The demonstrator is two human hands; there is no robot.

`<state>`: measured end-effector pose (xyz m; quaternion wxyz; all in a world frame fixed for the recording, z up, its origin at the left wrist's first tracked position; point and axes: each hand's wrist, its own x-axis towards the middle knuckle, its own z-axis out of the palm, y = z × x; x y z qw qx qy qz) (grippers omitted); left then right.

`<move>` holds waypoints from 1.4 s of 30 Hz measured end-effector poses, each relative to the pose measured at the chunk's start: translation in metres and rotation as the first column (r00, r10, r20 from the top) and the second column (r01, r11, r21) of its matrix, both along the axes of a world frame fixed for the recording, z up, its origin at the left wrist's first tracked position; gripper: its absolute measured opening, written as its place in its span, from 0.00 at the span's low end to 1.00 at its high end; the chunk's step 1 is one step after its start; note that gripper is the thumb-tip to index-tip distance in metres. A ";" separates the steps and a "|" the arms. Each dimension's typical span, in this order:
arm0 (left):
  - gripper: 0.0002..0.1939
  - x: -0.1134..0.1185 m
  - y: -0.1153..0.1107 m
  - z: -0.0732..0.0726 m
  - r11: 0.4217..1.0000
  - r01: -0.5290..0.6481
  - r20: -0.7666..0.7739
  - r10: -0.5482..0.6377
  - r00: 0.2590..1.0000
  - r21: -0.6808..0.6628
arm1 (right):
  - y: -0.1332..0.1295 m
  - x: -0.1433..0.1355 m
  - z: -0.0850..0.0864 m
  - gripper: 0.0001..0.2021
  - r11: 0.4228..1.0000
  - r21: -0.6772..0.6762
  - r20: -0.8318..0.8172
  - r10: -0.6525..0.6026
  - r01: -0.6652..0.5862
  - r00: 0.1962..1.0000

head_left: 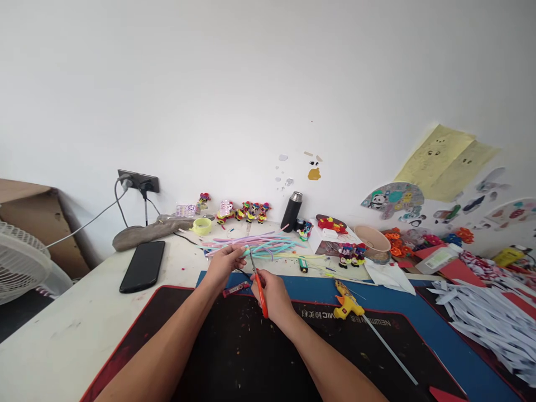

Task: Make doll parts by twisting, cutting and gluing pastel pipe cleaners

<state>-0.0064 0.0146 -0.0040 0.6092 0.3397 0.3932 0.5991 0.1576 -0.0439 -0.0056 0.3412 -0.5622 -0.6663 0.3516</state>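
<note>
My right hand (273, 295) is wrapped round the orange handles of a pair of scissors (262, 297), whose blades point up and away from me. Beside the blades, my left hand (226, 266) pinches a small pale-teal piece (247, 250) between thumb and fingertips. It looks like chenille stem, though the fingers cover much of it. Just behind both hands lies a loose heap of pipe cleaners (280, 244) in pink, lilac, teal and yellow. A small dark-red packet (235, 289) rests on the mat between my wrists.
A yellow glue gun (348, 301) with a long glue stick lies right on the black mat (243, 349). A phone (143, 266) and a fan (27, 262) are left. Along the wall stand a black flask (291, 213) and small figures (253, 212). White paper strips (488, 324) pile far right.
</note>
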 end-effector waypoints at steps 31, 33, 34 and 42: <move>0.22 -0.002 0.004 -0.004 0.998 -0.032 -0.178 0.041 0.983 0.054 | 0.000 -0.007 -0.002 0.08 0.998 -0.010 0.092 -0.060 0.061 0.994; 0.22 -0.002 0.005 -0.005 0.998 -0.037 -0.189 0.046 0.981 0.053 | 0.001 -0.008 -0.002 0.09 0.997 -0.021 0.104 -0.074 0.076 0.992; 0.22 -0.001 0.005 -0.005 0.998 -0.038 -0.185 0.047 0.982 0.051 | 0.000 -0.008 -0.002 0.09 0.996 -0.030 0.109 -0.081 0.085 0.991; 0.22 -0.003 0.007 -0.006 1.000 -0.026 -0.105 0.027 0.994 0.012 | -0.002 -0.010 0.004 0.08 0.996 -0.038 0.113 -0.080 0.085 0.990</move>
